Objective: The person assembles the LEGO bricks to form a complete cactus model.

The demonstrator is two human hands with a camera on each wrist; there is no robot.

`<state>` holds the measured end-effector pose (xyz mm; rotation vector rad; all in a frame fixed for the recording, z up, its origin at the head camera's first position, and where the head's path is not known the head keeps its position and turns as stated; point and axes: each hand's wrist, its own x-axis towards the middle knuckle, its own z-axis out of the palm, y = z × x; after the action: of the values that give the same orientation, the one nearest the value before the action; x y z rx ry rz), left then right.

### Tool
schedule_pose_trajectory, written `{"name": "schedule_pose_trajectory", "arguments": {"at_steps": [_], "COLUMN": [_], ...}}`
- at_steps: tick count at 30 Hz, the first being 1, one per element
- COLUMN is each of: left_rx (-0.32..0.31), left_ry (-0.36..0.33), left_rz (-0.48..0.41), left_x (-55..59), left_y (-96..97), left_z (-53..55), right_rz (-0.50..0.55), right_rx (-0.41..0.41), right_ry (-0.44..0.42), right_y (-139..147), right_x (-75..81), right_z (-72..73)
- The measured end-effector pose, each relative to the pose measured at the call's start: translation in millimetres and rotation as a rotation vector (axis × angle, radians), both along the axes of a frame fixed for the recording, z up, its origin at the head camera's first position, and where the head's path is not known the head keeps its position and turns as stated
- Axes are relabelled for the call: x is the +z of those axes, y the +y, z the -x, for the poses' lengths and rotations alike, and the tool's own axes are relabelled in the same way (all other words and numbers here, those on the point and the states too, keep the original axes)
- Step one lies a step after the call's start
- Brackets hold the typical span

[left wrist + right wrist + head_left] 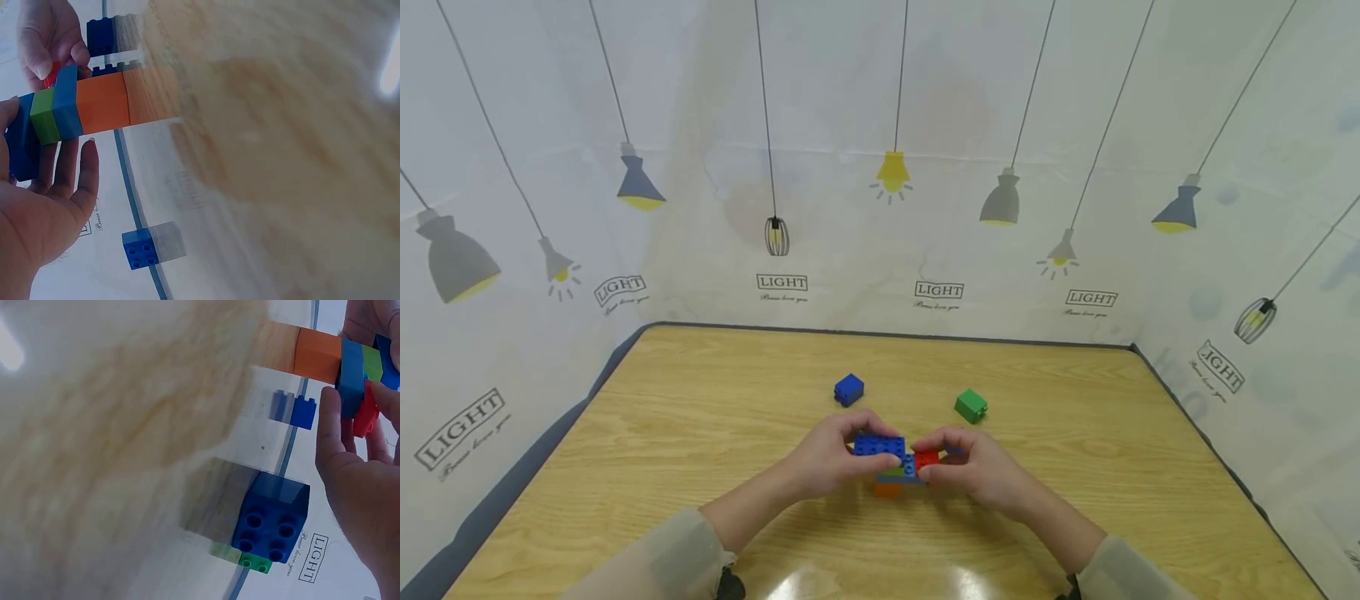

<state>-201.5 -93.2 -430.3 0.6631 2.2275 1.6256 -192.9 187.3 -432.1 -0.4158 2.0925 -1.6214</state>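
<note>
Between both hands stands a small stack of toy building bricks: an orange brick (103, 103) at the bottom, a lighter blue brick (67, 103) on it, then a green brick (45, 115) and a dark blue brick (880, 444) on top. My left hand (827, 458) holds the dark blue top brick, thumb on the near side and fingers on the far side. A red brick (927, 461) is pinched by my right hand (981, 468) over the right end of the lighter blue brick. One right fingertip is right at the lighter blue brick in the right wrist view.
Farther back on the wooden table (737, 375) lie a loose blue brick (849, 390) and a green brick (972, 406). Another blue brick (272, 515) sits just behind my right hand. A pale curtain (850, 100) printed with lamps surrounds the table's back and sides.
</note>
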Motion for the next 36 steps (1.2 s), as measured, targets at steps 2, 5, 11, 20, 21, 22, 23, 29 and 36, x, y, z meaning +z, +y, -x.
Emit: {"name": "schedule_pose_trajectory", "arguments": {"at_steps": [2,5,11,20,21,22,23,29,36], "left_rx": [0.000,-0.003,0.001,0.023,0.024,0.024,0.021,-0.006,-0.044], "left_ry": [-0.006,-0.011,-0.011,-0.007,-0.008,-0.008,-0.008,0.015,0.031], "left_rz": [-0.006,-0.015,-0.012,0.028,0.032,0.038,0.042,0.043,0.058], "left_x": [-0.6,-1.8,-2.0,2.2,2.7,2.8,2.8,0.4,0.9], "left_y": [0.1,-0.2,-1.2,1.7,2.6,3.6,4.4,2.8,-11.1], "left_z": [-0.2,0.0,0.3,1.9,2.2,2.5,2.8,3.9,3.8], "right_rz": [0.000,0.013,0.015,-0.002,-0.002,-0.008,-0.012,-0.037,-0.059], "right_rx": [0.000,0.003,-0.018,-0.043,-0.040,-0.042,-0.039,-0.003,-0.001], "right_ry": [-0.005,-0.017,-0.017,-0.002,0.002,0.007,0.014,0.073,0.095], "right_y": [0.3,0.4,-1.9,-4.4,-4.0,-3.5,-3.0,-2.1,-0.4], "right_x": [0.2,0.2,-0.6,2.0,1.8,1.6,1.2,-3.9,-2.9], "right_z": [-0.2,-0.3,1.4,2.5,2.5,2.2,1.8,-1.0,0.2]}}
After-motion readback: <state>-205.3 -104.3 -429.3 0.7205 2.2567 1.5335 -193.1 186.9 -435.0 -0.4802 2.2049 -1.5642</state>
